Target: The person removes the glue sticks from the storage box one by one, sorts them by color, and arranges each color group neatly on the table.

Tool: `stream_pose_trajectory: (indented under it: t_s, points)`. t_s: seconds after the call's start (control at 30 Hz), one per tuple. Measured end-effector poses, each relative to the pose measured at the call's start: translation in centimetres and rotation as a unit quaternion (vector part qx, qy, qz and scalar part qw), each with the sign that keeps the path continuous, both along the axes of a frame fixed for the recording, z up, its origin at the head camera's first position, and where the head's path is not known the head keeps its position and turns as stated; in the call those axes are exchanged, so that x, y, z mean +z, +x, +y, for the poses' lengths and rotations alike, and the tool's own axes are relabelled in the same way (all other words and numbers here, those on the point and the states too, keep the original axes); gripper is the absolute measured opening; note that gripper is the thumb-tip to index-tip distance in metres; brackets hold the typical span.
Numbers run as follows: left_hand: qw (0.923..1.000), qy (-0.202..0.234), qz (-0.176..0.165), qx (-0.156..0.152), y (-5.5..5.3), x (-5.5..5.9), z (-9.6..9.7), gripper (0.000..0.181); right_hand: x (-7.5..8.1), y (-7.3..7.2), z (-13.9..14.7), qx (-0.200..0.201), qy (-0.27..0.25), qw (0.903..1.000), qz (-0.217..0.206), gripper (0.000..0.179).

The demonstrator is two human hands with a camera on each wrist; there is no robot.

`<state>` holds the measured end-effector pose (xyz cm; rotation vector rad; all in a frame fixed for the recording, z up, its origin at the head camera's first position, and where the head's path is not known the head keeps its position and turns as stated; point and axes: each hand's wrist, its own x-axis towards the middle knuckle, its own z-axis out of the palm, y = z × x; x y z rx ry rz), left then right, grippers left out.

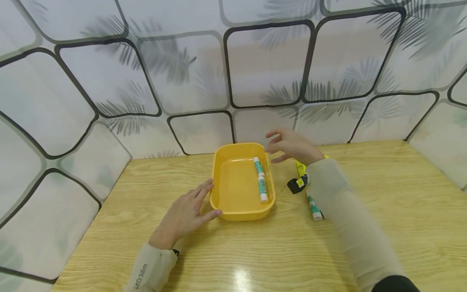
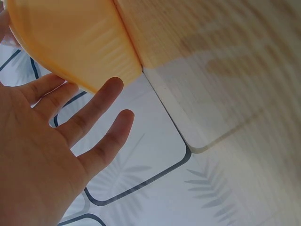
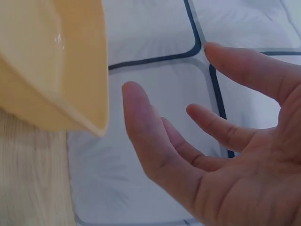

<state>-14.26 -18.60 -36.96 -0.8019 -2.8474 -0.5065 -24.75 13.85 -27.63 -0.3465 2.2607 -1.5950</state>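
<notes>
A yellow plastic basin [image 1: 237, 182] stands on the wooden table in the head view. Two glue sticks lie end to end along its right side, an upper glue stick [image 1: 258, 165] and a lower glue stick [image 1: 262, 190]. My left hand [image 1: 186, 217] rests its fingertips and thumb on the basin's left rim, fingers spread and fairly straight. Beyond the upper right rim, my right hand [image 1: 293, 145] hovers with loosely bent fingers and nothing between them. In the right wrist view, a gap shows between those fingers and the basin wall [image 3: 84, 70].
Right of the basin, partly under my right forearm, lie a black tape measure [image 1: 297, 184], a yellow item [image 1: 300, 167] and another glue stick [image 1: 315, 207]. A patterned curtain-like backdrop [image 1: 270, 65] rises behind the wooden table [image 1: 255, 251].
</notes>
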Motion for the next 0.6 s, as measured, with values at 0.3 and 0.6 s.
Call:
stream_pose_trajectory:
  t_s: [0.3, 0.6]
  points:
    - [1.0000, 0.001, -0.002, 0.004, 0.0, 0.1, 0.0, 0.080, -0.6, -1.3, -3.7, -0.006, -0.024, 0.9990, -0.038, 0.060]
    - [1.0000, 0.002, -0.003, 0.002, 0.0, 0.0, 0.1, 0.080, -1.2, -2.1, -6.3, -0.041, 0.003, 0.9969, -0.067, 0.057]
